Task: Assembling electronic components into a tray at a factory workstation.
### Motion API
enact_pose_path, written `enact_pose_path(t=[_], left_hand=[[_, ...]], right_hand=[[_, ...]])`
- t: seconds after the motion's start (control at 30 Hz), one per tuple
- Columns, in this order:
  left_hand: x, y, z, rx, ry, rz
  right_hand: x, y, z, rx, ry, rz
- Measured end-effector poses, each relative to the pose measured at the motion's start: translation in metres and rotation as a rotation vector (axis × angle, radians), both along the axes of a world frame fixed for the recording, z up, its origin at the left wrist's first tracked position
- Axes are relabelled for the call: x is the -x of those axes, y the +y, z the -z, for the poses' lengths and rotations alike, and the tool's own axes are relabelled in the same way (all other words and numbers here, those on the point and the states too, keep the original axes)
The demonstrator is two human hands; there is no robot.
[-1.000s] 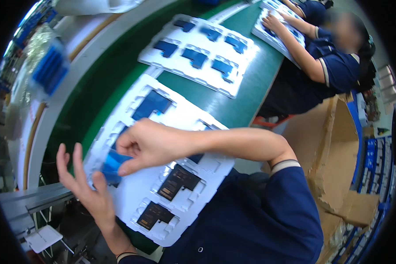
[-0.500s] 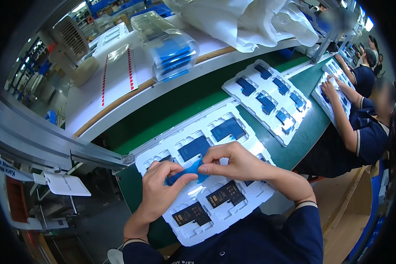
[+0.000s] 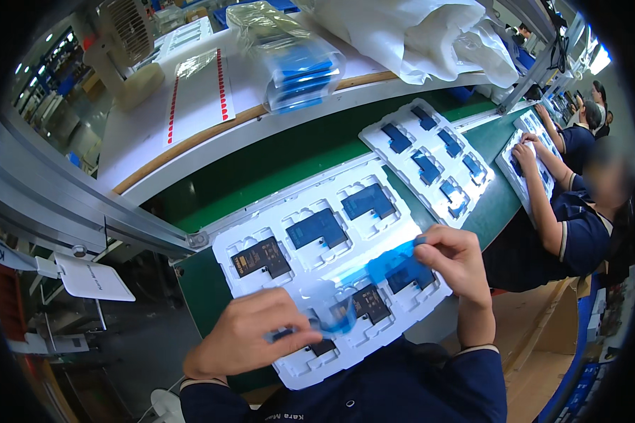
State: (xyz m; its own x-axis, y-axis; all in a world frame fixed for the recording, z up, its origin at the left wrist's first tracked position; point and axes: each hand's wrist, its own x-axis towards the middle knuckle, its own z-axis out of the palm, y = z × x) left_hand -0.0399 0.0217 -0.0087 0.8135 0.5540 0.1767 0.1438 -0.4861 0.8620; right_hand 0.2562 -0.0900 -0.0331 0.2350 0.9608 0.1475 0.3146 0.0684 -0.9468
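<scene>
A white moulded tray [image 3: 300, 374] lies tilted before me, with flat black L-shaped batteries [image 3: 264, 259] in its pockets. Two of those in the far row, including one battery [image 3: 317, 229], look blue-tinted. My left hand [image 3: 257, 331] is over the near-left corner, thumb and fingers closed on a clear, blue-tinged film [image 3: 340, 319], which is blurred. Over the tray's right side, my right hand [image 3: 458, 262] pinches a blue film [image 3: 391, 261]. This film hangs over the battery at the near right and partly hides it. My left hand covers much of the near-left battery.
A second white tray [image 3: 441, 201] with blue-tinted parts sits farther right on the green bench. Co-workers [image 3: 578, 211] work over trays there. A shelf above holds bagged blue sheets [image 3: 300, 74], a red-edged sheet [image 3: 197, 92], white plastic wrapping [image 3: 409, 42] and a fan [image 3: 127, 42].
My hands have moved apart, left toward the near-left corner and right toward the tray's right side. Film now shows at each hand. The far-left battery has come into full view.
</scene>
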Motion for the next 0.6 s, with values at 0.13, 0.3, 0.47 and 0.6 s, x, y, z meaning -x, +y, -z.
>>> enact_pose_path(t=[0.13,0.3,0.47,0.6], left_hand=[[0.006,0.0,-0.002,-0.058,0.0,0.349],[0.013,-0.01,0.016,-0.123,0.23,0.669],[0.008,-0.01,0.035,-0.283,0.172,0.635],[0.005,-0.006,0.042,-0.242,0.209,0.623]], right_hand=[[0.005,-0.018,0.006,0.273,0.208,-0.007],[0.031,-0.021,0.02,0.573,0.217,-0.154],[0.038,-0.017,0.028,0.601,0.13,-0.126],[0.042,-0.018,0.029,0.611,0.109,-0.087]])
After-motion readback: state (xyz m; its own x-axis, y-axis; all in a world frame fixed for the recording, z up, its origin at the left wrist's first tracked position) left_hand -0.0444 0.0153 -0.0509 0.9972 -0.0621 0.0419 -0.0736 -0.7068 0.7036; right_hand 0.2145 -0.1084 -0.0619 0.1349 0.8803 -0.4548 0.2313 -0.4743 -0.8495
